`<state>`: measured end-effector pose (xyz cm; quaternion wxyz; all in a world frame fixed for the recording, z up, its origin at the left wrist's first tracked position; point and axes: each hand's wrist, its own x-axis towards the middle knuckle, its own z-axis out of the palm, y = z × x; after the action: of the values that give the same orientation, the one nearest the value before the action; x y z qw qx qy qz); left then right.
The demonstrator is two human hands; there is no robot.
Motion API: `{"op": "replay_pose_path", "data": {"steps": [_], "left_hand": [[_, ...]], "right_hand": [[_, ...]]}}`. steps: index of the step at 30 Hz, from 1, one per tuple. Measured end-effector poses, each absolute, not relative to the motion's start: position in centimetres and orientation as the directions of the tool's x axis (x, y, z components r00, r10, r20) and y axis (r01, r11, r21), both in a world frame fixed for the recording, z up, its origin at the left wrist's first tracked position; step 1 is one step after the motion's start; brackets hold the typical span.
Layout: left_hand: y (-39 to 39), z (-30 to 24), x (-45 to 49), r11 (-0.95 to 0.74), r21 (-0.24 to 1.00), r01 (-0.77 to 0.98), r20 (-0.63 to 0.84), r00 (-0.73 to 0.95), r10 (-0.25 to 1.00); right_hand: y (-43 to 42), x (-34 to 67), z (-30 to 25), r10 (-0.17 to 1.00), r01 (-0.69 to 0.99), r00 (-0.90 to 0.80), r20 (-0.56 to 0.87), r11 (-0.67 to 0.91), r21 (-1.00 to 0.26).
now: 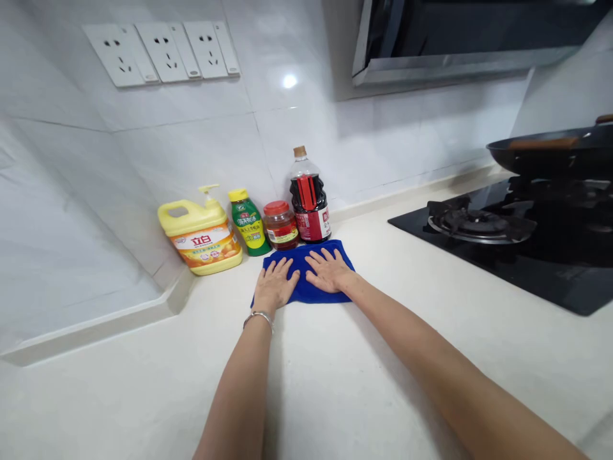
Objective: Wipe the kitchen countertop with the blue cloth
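Observation:
A blue cloth (306,292) lies spread on the white countertop (325,377). My left hand (274,284) rests flat on its left part, fingers apart, a silver bracelet at the wrist. On the right part lies my right hand (328,271), palm down with fingers spread. Just behind the cloth stand a large dark sauce bottle (310,204) with a brown cap and a red-lidded jar (281,227). To their left are a green squeeze bottle (249,227) with a yellow cap and a yellow pump jug (204,239).
At the right is a black gas hob (536,271) with a burner (479,220); a wok (550,150) sits at its back. A range hood (454,61) hangs above. Several wall sockets (165,51) are at upper left. A raised ledge (105,329) runs along the wall.

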<state>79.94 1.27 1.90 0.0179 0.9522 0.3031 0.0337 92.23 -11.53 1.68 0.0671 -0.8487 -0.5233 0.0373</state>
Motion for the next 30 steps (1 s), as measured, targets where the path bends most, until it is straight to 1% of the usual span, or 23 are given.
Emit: {"op": "replay_pose_path", "data": {"steps": [5, 11, 15, 22, 30], "left_hand": [[-0.4, 1.8, 78.2, -0.816, 0.089, 0.571, 0.074, 0.813, 0.578], [-5.2, 1.9, 72.4, -0.816, 0.104, 0.569, 0.112, 0.808, 0.578], [-9.1, 1.9, 67.7, -0.813, 0.086, 0.575, 0.124, 0.804, 0.582], [-15.2, 1.8, 60.3, -0.826, 0.015, 0.564, 0.122, 0.819, 0.561], [-18.5, 1.9, 54.4, -0.82, 0.028, 0.571, 0.122, 0.813, 0.57]], "right_hand": [[-12.3, 91.0, 1.6, 0.885, 0.878, 0.466, 0.012, -0.46, -0.132], [-16.4, 85.5, 2.0, 0.888, 0.881, 0.459, 0.024, -0.452, -0.137], [-20.4, 80.9, 1.9, 0.898, 0.888, 0.438, 0.031, -0.427, -0.168], [-27.1, 73.9, 2.0, 0.913, 0.895, 0.407, 0.041, -0.389, -0.22], [-30.6, 69.9, 1.9, 0.95, 0.931, 0.3, 0.08, -0.274, -0.241]]}}
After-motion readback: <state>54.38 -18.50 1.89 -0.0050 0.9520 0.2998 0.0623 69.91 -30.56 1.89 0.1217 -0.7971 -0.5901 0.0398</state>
